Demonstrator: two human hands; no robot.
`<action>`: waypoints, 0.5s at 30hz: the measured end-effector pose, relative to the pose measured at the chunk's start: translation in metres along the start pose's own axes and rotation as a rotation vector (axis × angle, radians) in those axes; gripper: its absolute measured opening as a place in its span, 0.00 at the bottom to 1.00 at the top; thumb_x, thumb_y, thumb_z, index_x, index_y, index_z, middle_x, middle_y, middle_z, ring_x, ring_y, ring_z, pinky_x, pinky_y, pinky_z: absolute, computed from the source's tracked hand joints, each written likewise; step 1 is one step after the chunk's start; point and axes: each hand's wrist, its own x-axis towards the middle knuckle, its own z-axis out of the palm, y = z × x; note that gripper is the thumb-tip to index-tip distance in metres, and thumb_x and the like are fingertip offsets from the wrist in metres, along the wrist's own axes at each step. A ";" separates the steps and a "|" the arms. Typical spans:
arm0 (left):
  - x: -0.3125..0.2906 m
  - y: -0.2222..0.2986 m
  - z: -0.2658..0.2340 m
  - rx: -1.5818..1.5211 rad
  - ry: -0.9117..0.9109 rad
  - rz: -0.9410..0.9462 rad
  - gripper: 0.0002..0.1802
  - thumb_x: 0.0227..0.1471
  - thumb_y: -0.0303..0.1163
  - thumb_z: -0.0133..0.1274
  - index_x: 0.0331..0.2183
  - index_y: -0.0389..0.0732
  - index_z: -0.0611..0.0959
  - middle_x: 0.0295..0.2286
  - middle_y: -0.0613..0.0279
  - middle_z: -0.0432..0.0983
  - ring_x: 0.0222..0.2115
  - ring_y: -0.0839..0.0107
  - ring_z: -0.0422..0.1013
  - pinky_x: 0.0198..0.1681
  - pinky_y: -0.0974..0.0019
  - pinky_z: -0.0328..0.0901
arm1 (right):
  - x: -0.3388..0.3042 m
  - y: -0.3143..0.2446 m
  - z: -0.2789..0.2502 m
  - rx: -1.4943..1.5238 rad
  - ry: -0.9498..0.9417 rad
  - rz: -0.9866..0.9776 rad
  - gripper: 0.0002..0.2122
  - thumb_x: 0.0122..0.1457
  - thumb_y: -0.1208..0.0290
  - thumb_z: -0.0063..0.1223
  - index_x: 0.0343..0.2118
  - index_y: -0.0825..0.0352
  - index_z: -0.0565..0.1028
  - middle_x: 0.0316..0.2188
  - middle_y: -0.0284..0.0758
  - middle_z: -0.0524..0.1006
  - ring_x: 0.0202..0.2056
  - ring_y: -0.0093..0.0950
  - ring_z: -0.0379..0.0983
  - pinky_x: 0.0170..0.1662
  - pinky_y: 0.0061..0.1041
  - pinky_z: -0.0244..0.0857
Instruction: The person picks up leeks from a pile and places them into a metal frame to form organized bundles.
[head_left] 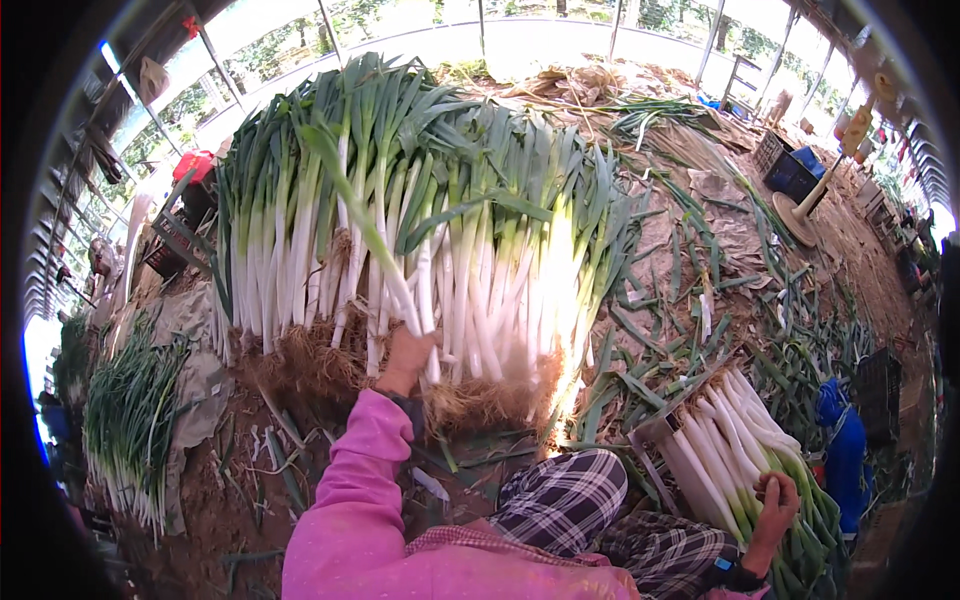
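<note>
My left hand (405,362) is closed round the lower white end of a leek (375,240); the stalk slants up and left across the big heap. Behind it lies that heap of leeks (290,240), white stems toward me, brown roots (300,360) at the near end, green leaves far. To my right, my right hand (775,508) hovers over or touches a bundle of cleaned leeks (720,440) with white ends facing away. Its fingers are curled; what they hold, if anything, is hidden. The white ends lie beside a metal-looking plate (655,432).
A smaller bunch of thin green onions (135,420) lies at the left. Leaf trimmings (690,260) litter the ground on the right. Farther right are a black crate (790,172), a round-based stand (797,218), a dark crate (877,395) and a blue cloth-like object (846,450).
</note>
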 end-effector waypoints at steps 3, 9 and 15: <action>-0.039 0.007 0.028 -0.058 -0.109 0.058 0.13 0.46 0.24 0.55 0.35 0.28 0.76 0.23 0.57 0.75 0.18 0.69 0.73 0.20 0.68 0.69 | -0.002 -0.013 0.024 0.036 -0.104 -0.064 0.05 0.60 0.78 0.46 0.34 0.70 0.74 0.29 0.32 0.75 0.29 0.21 0.73 0.34 0.20 0.67; -0.188 0.161 0.067 -0.077 -0.515 0.122 0.19 0.48 0.26 0.53 0.43 0.31 0.71 0.28 0.59 0.74 0.22 0.76 0.71 0.24 0.70 0.67 | -0.016 -0.094 0.109 0.441 -0.565 0.158 0.10 0.60 0.74 0.50 0.41 0.74 0.73 0.36 0.39 0.78 0.35 0.27 0.76 0.40 0.23 0.70; -0.270 0.176 0.085 0.173 -0.991 0.246 0.24 0.47 0.26 0.57 0.47 0.36 0.69 0.28 0.66 0.72 0.27 0.79 0.69 0.31 0.70 0.67 | -0.002 -0.123 0.189 1.228 -0.892 0.250 0.22 0.62 0.58 0.48 0.55 0.65 0.64 0.47 0.37 0.73 0.46 0.30 0.72 0.47 0.29 0.66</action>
